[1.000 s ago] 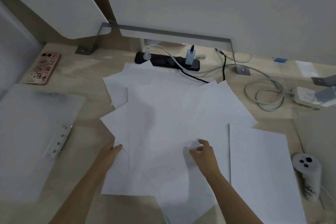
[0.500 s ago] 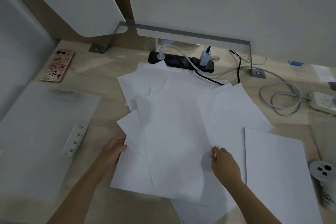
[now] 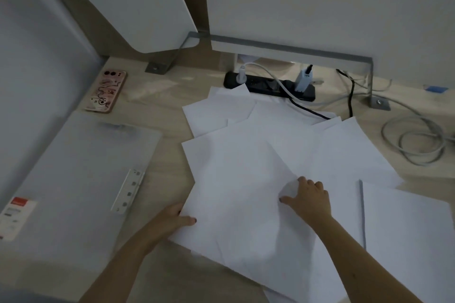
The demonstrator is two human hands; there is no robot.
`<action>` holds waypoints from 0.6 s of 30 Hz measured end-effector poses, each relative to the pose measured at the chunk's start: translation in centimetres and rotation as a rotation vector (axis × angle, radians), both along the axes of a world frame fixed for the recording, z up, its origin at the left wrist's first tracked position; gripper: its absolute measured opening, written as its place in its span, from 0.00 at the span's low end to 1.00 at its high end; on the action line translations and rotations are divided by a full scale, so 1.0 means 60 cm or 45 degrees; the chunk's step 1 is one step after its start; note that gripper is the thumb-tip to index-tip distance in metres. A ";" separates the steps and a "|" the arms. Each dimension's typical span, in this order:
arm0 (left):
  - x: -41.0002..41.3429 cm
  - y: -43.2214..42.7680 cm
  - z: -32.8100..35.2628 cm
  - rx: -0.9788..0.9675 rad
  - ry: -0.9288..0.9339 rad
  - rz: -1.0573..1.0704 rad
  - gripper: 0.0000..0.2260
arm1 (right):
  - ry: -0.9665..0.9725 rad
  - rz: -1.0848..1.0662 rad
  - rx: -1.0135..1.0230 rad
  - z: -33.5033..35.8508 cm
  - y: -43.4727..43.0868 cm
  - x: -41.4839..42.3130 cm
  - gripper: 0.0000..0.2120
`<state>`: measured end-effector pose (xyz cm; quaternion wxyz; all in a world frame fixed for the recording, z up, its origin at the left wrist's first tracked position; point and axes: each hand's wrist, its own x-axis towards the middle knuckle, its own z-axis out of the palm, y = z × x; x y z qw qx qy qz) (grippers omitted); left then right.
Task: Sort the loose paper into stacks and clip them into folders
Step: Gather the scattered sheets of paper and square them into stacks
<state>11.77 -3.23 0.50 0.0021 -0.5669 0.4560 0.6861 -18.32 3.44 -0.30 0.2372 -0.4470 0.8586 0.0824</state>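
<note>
**A:** Where is the paper right now?

**B:** The loose white paper sheets (image 3: 246,179) lie fanned and overlapping across the middle of the pale wooden desk (image 3: 167,170). On their left is the translucent grey plastic folder (image 3: 81,167) with its metal clip strip (image 3: 128,192). At near right is a squared-up white paper stack (image 3: 406,241).

**A:** And the grips?

**B:** The left grip (image 3: 170,222) pinches the fan's near-left edge, thumb on top, fingers hidden underneath. The right grip (image 3: 310,200) is spread out, its fingertips pressing down on the top sheets near the middle. It clasps nothing.

**A:** How will the sheets handle?

**B:** I'd say light, limp and slick against each other. They should slide easily under a flat press, and a fast pull could scatter them. A one-corner pinch would likely let a sheet droop and crease.

**A:** So where should one take hold?

**B:** Along opposite edges, I think, gathering inward and tapping the bundle square on the desk. The far sheets reach the long black power strip (image 3: 270,86), and a black cable lies across them. Those would need easing out gently.
</note>
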 end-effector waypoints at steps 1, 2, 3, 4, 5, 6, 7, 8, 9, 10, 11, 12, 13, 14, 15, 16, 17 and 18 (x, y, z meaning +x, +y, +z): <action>-0.003 -0.009 0.001 -0.041 -0.007 0.066 0.10 | -0.013 -0.001 -0.015 0.000 0.005 0.002 0.26; -0.006 -0.018 0.004 -0.079 -0.021 0.142 0.08 | -0.054 -0.021 -0.044 0.001 0.012 0.004 0.25; -0.008 -0.027 0.006 -0.101 -0.037 0.217 0.06 | -0.125 -0.072 -0.067 0.004 0.021 0.007 0.24; -0.013 -0.038 0.006 -0.118 -0.042 0.290 0.05 | -0.220 -0.145 -0.084 0.007 0.031 0.009 0.24; -0.015 -0.047 0.006 -0.135 -0.030 0.375 0.04 | -0.321 -0.217 -0.099 0.009 0.042 0.012 0.24; -0.019 -0.058 0.008 -0.149 -0.008 0.456 0.03 | -0.410 -0.289 -0.111 0.011 0.053 0.014 0.22; -0.023 -0.065 0.009 -0.157 0.019 0.521 0.03 | -0.490 -0.366 -0.127 0.010 0.064 0.017 0.20; -0.029 -0.070 0.009 -0.146 0.057 0.567 0.04 | -0.567 -0.466 -0.162 0.010 0.074 0.019 0.18; -0.036 -0.073 0.009 -0.112 0.119 0.605 0.05 | -0.646 -0.581 -0.215 0.010 0.082 0.023 0.16; -0.045 -0.074 0.009 -0.079 0.210 0.630 0.06 | -0.725 -0.707 -0.281 0.011 0.089 0.026 0.14; -0.055 -0.073 0.010 -0.055 0.305 0.631 0.06 | -0.795 -0.828 -0.354 0.013 0.092 0.028 0.13; -0.065 -0.071 0.011 -0.065 0.348 0.605 0.06 | -0.839 -0.928 -0.417 0.016 0.092 0.030 0.12; -0.077 -0.071 0.009 -0.101 0.329 0.564 0.11 | -0.858 -1.001 -0.476 0.016 0.090 0.030 0.12; -0.089 -0.073 0.006 -0.156 0.251 0.502 0.17 | -0.862 -1.042 -0.508 0.016 0.086 0.028 0.13; -0.102 -0.077 0.001 -0.239 0.144 0.438 0.21 | -0.859 -1.071 -0.526 0.013 0.081 0.024 0.12; -0.116 -0.082 -0.001 -0.324 0.040 0.387 0.21 | -0.842 -1.084 -0.529 0.011 0.074 0.020 0.12; -0.128 -0.087 -0.004 -0.381 -0.031 0.345 0.21 | -0.780 -1.081 -0.528 0.009 0.066 0.016 0.11; -0.138 -0.092 -0.010 -0.410 -0.063 0.315 0.23 | -0.679 -1.075 -0.518 0.007 0.058 0.009 0.10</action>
